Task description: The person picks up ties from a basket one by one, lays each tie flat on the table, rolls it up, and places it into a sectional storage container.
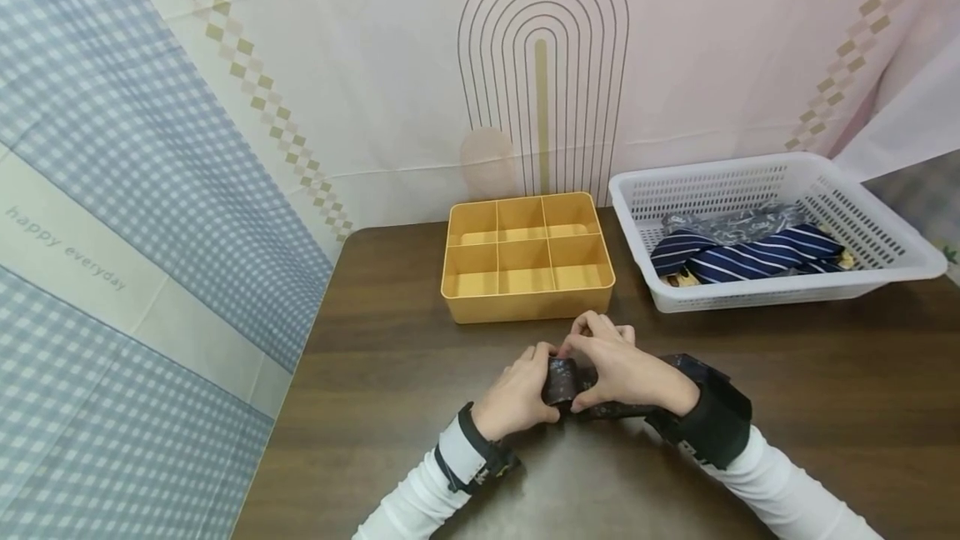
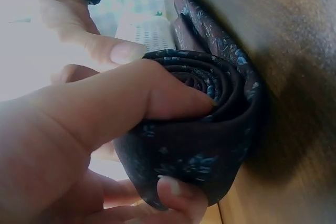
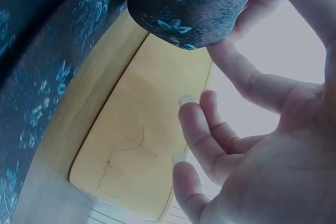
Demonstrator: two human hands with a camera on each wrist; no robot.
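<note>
Dark floral necktie (image 1: pixel 561 381), near the worktop's (image 1: pixel 390 373) front edge, is pinched by both hands' (image 1: pixel 517 398) (image 1: pixel 622 373) grip; keeping the coil tight should help.

Dark floral tie (image 1: pixel 561 380), partly rolled

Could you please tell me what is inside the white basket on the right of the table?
The white basket holds a navy striped tie lying over a grey patterned fabric. A bit of yellow-brown shows beneath the ties; what it is and whatever else lies under them is covered.
</note>
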